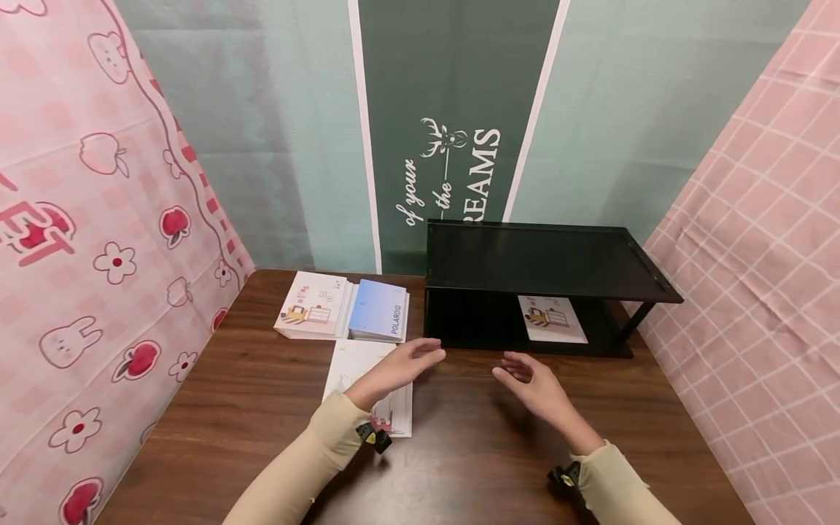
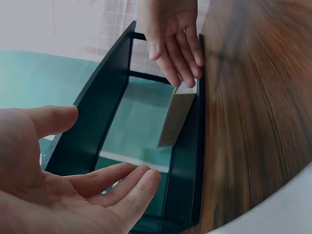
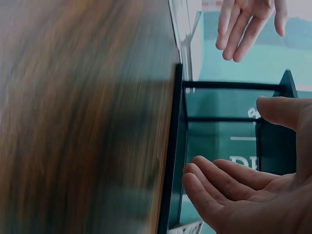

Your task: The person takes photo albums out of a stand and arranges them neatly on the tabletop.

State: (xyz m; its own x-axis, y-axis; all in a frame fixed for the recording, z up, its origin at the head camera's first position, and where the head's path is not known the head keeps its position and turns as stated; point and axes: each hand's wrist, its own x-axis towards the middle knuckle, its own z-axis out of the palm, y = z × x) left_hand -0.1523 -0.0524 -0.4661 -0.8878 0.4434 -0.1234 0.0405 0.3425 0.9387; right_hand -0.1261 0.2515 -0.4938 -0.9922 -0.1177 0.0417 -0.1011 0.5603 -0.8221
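Note:
My left hand [image 1: 399,368] hovers with relaxed fingers just in front of the left end of a black two-tier shelf [image 1: 525,255]. Its forearm passes over a white printed booklet-like block [image 1: 402,408] on the table. My right hand [image 1: 534,383] is held in front of the shelf's lower tier, fingers loosely bent and palm turned toward the left hand. Both hands hold nothing. On the lower tier lies a thick white block with a cartoon print [image 1: 553,319], also seen as a pale slab [image 2: 176,119] in the left wrist view.
At the back left of the brown wooden table [image 1: 216,408] lie a white block with a similar print [image 1: 313,302] and a blue one marked POLAROID [image 1: 379,310], side by side. Patterned cloths [image 1: 289,131] hang behind and at both sides.

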